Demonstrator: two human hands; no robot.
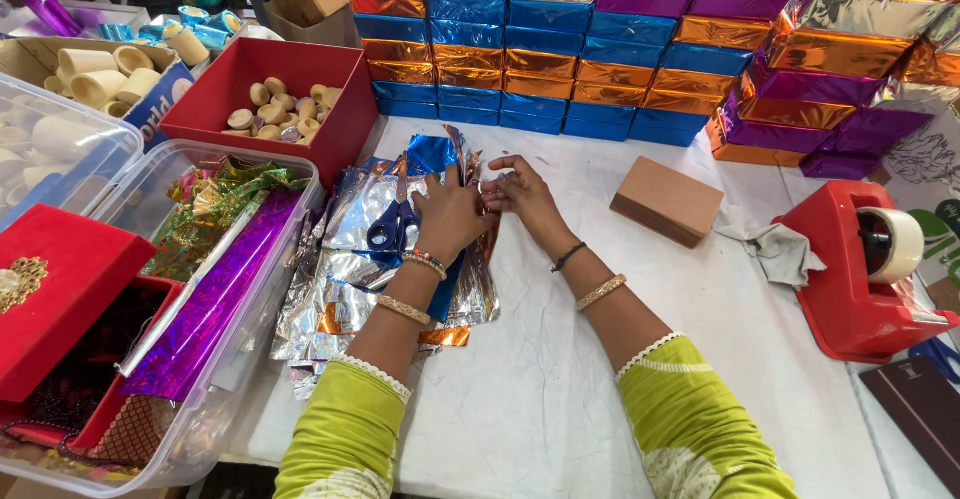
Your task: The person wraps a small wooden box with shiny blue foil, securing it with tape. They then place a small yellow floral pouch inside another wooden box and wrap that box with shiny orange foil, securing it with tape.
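Shiny foil sheets (385, 279) lie in a messy pile on the white table (560, 399), silver and blue with bits of orange. The pile is longer than it is wide, and its long side runs from the person up toward the wall of boxes (620, 49). I cannot count the sheets, they overlap too much. The left hand (450, 214) lies flat on the far end of the pile, fingers spread and pointing away from the person. The right hand (520, 194) is just beside it, touching it, with its fingers curled in, pinching the foil edge there. One pair of blue scissors (393, 221) rests on the foil, just left of the left hand, tips pointing away. One brown block (667, 200) sits to the right, apart from the hands. One red tape holder (860, 269) stands farther right. One red tray (275, 99) of small round wooden bits is behind the foil.
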